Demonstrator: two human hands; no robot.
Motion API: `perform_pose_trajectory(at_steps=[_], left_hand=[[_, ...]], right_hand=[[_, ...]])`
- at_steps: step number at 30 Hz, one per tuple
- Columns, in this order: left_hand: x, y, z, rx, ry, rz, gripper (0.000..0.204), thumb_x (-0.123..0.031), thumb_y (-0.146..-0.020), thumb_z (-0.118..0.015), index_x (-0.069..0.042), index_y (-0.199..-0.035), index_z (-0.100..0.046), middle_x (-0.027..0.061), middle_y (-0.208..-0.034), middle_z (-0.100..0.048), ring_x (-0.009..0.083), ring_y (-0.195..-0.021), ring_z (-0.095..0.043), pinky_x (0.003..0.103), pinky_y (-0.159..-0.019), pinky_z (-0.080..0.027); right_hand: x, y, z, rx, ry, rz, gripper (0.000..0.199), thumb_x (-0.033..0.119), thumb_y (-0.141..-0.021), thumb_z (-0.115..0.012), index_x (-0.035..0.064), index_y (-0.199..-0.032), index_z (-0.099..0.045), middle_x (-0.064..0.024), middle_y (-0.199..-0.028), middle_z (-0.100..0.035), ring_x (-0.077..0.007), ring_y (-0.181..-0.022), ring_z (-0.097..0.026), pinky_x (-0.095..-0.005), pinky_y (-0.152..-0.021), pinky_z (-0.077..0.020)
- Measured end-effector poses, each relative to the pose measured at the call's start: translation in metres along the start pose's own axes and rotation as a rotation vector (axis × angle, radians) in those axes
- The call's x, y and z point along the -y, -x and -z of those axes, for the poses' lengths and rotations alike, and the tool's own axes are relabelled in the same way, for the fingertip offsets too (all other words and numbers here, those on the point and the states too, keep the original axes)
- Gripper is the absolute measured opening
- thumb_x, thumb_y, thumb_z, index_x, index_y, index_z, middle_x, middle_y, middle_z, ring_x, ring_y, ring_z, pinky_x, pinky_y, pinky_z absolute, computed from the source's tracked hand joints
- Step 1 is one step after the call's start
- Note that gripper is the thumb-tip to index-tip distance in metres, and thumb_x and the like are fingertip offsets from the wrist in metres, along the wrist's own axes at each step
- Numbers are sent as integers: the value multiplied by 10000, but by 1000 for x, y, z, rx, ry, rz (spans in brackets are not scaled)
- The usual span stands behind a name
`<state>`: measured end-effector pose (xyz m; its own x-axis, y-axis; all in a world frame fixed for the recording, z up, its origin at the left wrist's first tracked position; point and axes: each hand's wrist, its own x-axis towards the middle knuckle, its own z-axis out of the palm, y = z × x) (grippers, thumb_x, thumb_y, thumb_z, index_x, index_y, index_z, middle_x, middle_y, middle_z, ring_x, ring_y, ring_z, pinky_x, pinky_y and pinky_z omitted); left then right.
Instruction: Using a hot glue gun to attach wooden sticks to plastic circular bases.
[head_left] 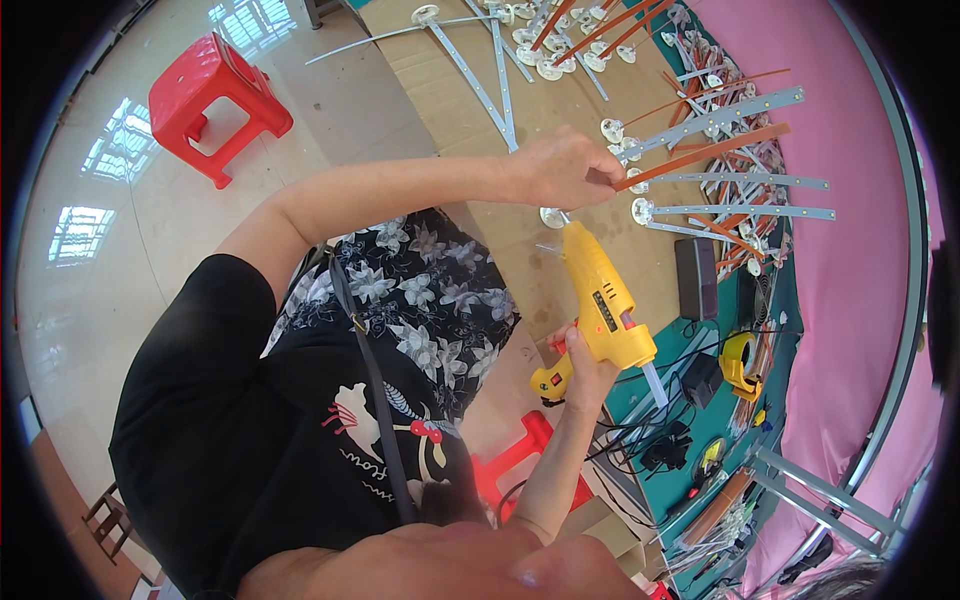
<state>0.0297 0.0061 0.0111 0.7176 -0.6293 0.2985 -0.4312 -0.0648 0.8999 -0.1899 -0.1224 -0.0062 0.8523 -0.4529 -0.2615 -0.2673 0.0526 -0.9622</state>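
My left hand [572,170] is closed, its thumb and fingers pinching the near end of a flat orange-brown strip [705,157] that points away to the right. In my right hand [590,375] is a yellow hot glue gun [600,295], held by its handle, with a translucent glue stick [655,385] sticking out of its back. The gun's nozzle sits just below my left hand, close to a small white round piece [551,217] on the cardboard. Whether they touch cannot be seen. Grey strips with small dots [740,212] and white round ends lie right of my left hand.
Brown cardboard [500,240] covers part of the green table [640,400]. More strips with white discs [550,60] are heaped at the far side. A black box [696,278], a yellow tape dispenser [739,365] and tangled cables lie rightward. A red stool [215,105] stands on the floor.
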Motion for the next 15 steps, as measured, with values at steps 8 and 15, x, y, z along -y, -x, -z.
perform_pose_trajectory(at_steps=[8,15], left_hand=[[-2,0,1,2,-7,-7,188,-184,-747,-619,-51,-873,-663,109,-782,-658,249,-716,-634,336,-647,-482],[5,-3,2,18,35,-20,195,-174,-745,-617,-28,-870,-653,118,-778,-654,253,-718,-633,330,-646,-481]], right_hand=[[2,0,-1,9,-32,28,236,5,-774,-610,-19,-969,-479,-82,-739,-564,-160,-632,-578,-285,-594,-495],[2,-3,-1,22,-71,54,204,2,-772,-604,-27,-939,-490,-86,-725,-563,-164,-621,-571,-286,-579,-483]])
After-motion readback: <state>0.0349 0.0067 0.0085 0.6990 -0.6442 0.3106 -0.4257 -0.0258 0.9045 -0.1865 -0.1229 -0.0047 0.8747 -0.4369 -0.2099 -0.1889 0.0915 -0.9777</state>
